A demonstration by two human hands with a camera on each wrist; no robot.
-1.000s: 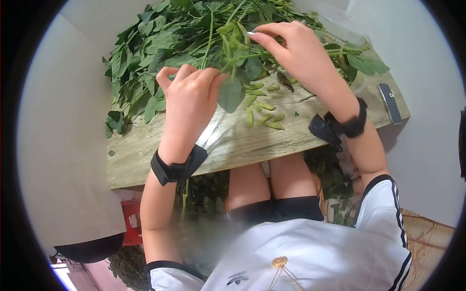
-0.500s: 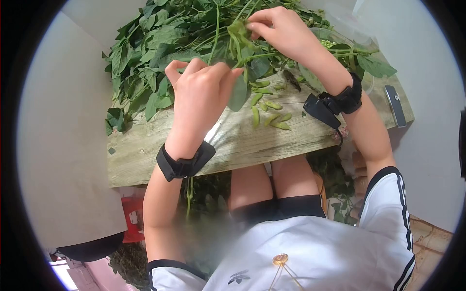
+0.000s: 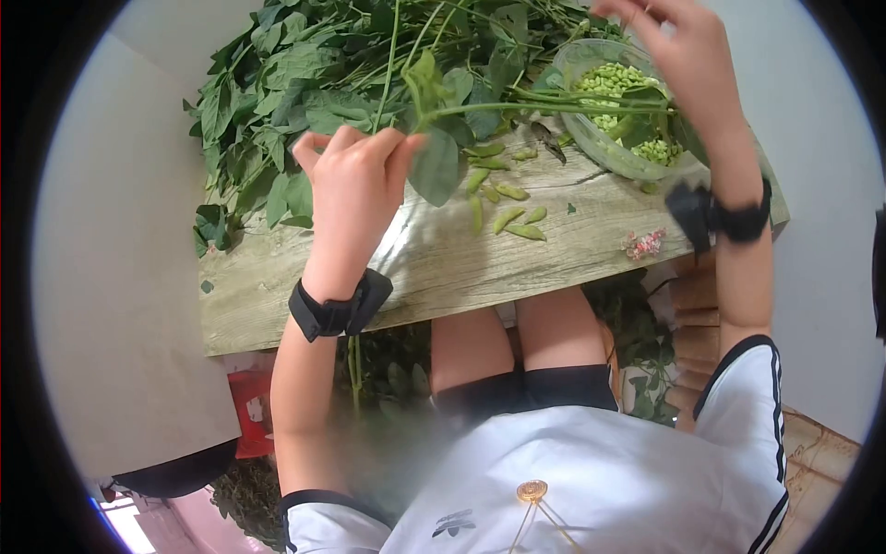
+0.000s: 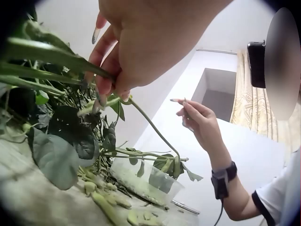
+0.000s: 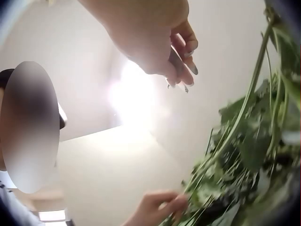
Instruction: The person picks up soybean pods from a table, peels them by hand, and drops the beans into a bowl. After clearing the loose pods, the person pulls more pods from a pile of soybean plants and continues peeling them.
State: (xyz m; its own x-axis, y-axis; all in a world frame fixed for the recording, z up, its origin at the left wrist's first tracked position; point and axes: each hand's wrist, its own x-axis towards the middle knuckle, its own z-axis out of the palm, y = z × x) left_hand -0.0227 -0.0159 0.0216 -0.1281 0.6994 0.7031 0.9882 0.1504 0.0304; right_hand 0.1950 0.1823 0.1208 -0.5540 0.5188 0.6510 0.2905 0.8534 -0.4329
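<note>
My left hand [image 3: 355, 180] pinches a green soybean stem [image 4: 153, 126] between thumb and fingers, above the table's left half. Toward the bowl on the right stretches the long stalk, with a few green pods [image 3: 423, 81] close to the fingers. A broad leaf [image 3: 434, 168] hangs just beside the fingertips. Raised at the upper right is my right hand [image 3: 688, 60], its fingertips partly cut off by the head view's edge. In the right wrist view its fingers are loosely bent, with no pod showing between them. Several loose soybean pods [image 3: 509, 220] lie on the table below the stalk.
A heap of leafy soybean plants [image 3: 305, 83] covers the back of the wooden table [image 3: 415, 286]. At the right, a clear plastic bowl [image 3: 620, 164] holds shelled beans. A pink-and-white small item [image 3: 643, 244] lies near the front edge. More plants [image 3: 637, 346] are under the table.
My right hand has left the pods on the stalk and moved right and up, past the bowl, which now shows more fully. Fewer pods show on the stalk. The left hand keeps its grip, shifting slightly left.
</note>
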